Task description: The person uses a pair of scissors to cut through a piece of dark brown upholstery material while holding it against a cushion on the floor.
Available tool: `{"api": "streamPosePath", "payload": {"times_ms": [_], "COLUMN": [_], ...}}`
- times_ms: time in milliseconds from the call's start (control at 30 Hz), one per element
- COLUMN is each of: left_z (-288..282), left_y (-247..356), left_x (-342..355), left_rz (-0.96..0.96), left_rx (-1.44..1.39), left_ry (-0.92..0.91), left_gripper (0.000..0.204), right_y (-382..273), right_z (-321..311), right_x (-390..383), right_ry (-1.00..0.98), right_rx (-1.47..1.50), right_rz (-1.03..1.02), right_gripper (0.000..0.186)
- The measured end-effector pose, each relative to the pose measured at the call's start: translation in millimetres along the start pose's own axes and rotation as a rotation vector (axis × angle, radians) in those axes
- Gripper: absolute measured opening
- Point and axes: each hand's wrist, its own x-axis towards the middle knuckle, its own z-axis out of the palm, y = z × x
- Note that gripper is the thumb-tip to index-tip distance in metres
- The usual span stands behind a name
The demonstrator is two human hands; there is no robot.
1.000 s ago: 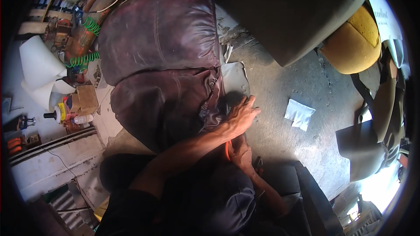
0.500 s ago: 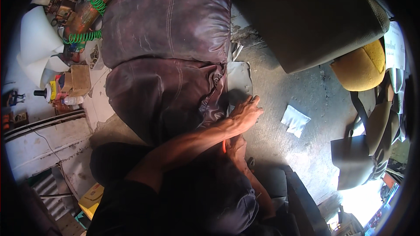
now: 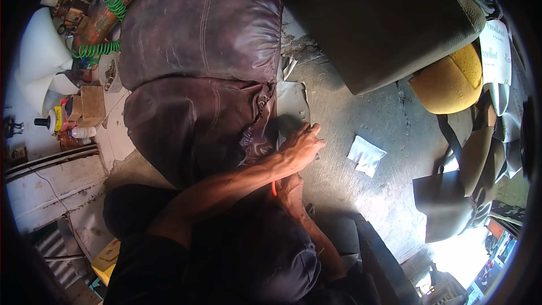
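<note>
A dark burgundy leather cushion piece (image 3: 200, 28) lies in front of me, joined to a wrinkled lower section (image 3: 186, 124) with a puckered edge. My left hand (image 3: 299, 147) is beside that edge, over a grey sheet (image 3: 291, 96), with curled fingers; what they grip is hidden. My left forearm crosses over my right hand (image 3: 289, 189), which is closed round an orange-handled tool (image 3: 274, 189) just below; the tool's working end is hidden under the left hand and wrist.
A dark grey padded piece (image 3: 384, 22) fills the upper right, with yellow foam (image 3: 446, 79) below it. A white cloth (image 3: 367, 155) lies on the concrete floor (image 3: 344, 113). Material offcuts (image 3: 474, 158) hang at right. Left are green coiled hose (image 3: 99, 51), white sheets (image 3: 39, 51) and small boxes (image 3: 90, 104).
The whole view has shifted slightly as my head moved. My hands keep nearly the same grip and place beside the leather edge, with only slight movement.
</note>
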Motion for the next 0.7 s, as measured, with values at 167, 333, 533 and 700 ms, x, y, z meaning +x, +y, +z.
{"api": "streamPosePath", "payload": {"times_ms": [167,333,533,700], "left_z": [-9,-26,-17,-31], "left_y": [12,38,6,47], "left_x": [-3,-11,-20,-14], "left_rz": [-0.007,-0.132,0.227,-0.138], "left_rx": [0.026,-0.085,0.268,-0.056], "left_ry": [-0.025,-0.045,0.008,-0.007], "left_gripper": [0.034,0.032,0.027,0.028], "right_y": [10,48,18,16], "right_z": [-3,18,16,11], "right_x": [12,23,33,46], "right_ry": [-0.054,-0.221,-0.353,-0.238], "right_rx": [-0.082,-0.368,-0.197,-0.135], "right_rz": [-0.098,-0.043,0.128,0.079], "right_gripper": [0.02,0.021,0.052,0.051]}}
